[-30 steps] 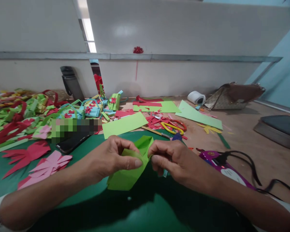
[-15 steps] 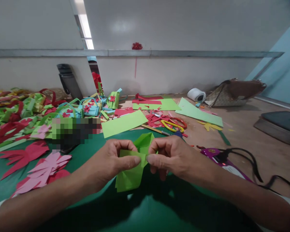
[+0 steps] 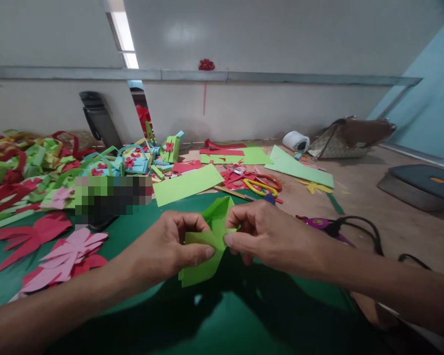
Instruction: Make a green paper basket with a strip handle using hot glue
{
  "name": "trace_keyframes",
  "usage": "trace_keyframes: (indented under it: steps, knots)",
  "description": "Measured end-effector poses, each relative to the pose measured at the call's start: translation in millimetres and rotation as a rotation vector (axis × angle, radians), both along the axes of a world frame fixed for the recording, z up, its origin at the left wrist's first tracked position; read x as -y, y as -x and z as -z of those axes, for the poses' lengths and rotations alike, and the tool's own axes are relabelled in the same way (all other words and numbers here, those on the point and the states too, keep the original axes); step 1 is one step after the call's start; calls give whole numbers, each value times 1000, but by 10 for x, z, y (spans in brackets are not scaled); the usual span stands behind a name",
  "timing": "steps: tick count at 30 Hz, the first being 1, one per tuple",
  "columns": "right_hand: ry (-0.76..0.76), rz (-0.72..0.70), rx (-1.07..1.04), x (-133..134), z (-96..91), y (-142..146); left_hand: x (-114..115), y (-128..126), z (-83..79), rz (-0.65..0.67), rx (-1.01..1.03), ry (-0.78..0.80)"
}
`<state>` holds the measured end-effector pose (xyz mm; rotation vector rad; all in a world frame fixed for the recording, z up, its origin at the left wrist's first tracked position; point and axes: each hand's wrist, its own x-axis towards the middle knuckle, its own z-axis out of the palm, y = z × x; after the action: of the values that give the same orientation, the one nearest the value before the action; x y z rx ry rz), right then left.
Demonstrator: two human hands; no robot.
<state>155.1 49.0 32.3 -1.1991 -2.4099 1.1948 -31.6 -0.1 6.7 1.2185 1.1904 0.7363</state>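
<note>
A folded piece of bright green paper (image 3: 203, 266) is held up in front of me, above the green work surface (image 3: 229, 325). My left hand (image 3: 183, 239) pinches its left panel between thumb and fingers. On the other side, my right hand (image 3: 249, 231) grips the right edge with thumb and curled fingers. Between the hands the paper opens into a box-like fold, its back wall standing up. Some of my right fingertips are hidden behind the paper.
Yellow-handled scissors (image 3: 261, 187) lie among red paper scraps (image 3: 233, 178) beyond my hands. Pink paper flowers (image 3: 72, 254) are at left, near a heap of small paper baskets (image 3: 40, 162). A purple power strip (image 3: 318, 223) with a black cord sits right.
The view has shifted slightly. Both hands stay on the green paper, and its right side now looks folded a little more inward, with the right thumb pressed at the fold.
</note>
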Motion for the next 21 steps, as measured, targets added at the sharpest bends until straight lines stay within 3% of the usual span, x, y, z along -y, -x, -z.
trace_keyframes:
  steps: [10, 21]
  knots:
    - [78, -35, 129, 27, -83, 66, 36, -28, 23, 31, 41, -45]
    - [-172, -118, 223, -45, -219, 15, -82, 92, 22, 77, 56, -191]
